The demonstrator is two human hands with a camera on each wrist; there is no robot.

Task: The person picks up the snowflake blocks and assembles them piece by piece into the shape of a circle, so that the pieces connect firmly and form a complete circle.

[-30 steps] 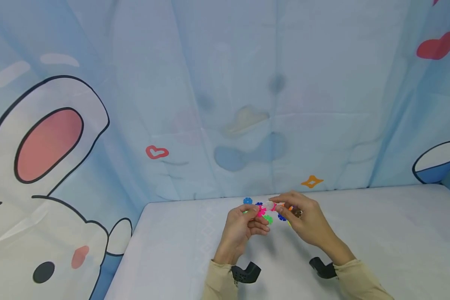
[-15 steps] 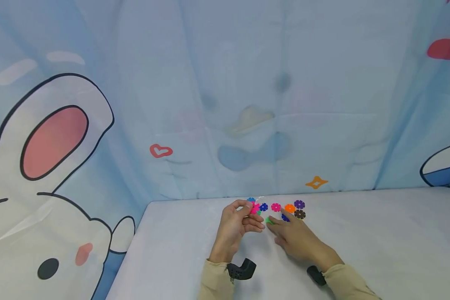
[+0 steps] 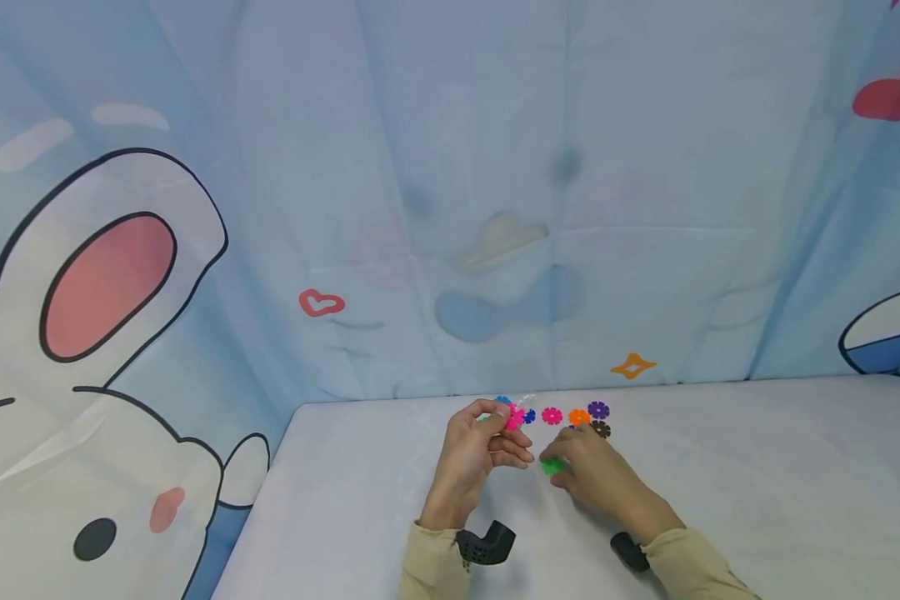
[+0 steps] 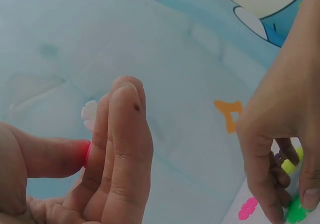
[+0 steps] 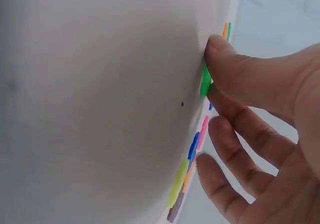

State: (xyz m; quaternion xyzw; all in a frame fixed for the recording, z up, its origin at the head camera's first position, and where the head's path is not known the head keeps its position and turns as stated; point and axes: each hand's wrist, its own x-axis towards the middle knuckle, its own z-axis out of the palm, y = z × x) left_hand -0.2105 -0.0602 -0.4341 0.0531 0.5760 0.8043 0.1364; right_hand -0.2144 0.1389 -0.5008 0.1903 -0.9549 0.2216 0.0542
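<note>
Between the thumb and fingers of my left hand [image 3: 474,454] a pink snowflake disc [image 3: 513,417] is pinched, raised above the table. A white disc [image 4: 89,115] stands out past those fingers, joined with the pink one, as far as the left wrist view shows. My right hand [image 3: 603,475] is low over the table, to the right of the left hand. Its thumb and index finger grip a green snowflake disc [image 5: 205,82] by its edges; the other fingers are loosely bent.
Behind the hands lie loose discs: pink [image 3: 552,416], orange [image 3: 579,417], purple [image 3: 598,410], brown [image 3: 602,429], dark blue [image 3: 529,416] and light blue [image 3: 502,400]. A yellow disc [image 4: 291,162] shows past the right hand. A printed curtain [image 3: 420,208] hangs behind the white table [image 3: 345,500].
My right hand has left the white disc at the left hand, reached down to the green disc and drawn it toward me. The left hand keeps its pink disc, shifting only slightly.
</note>
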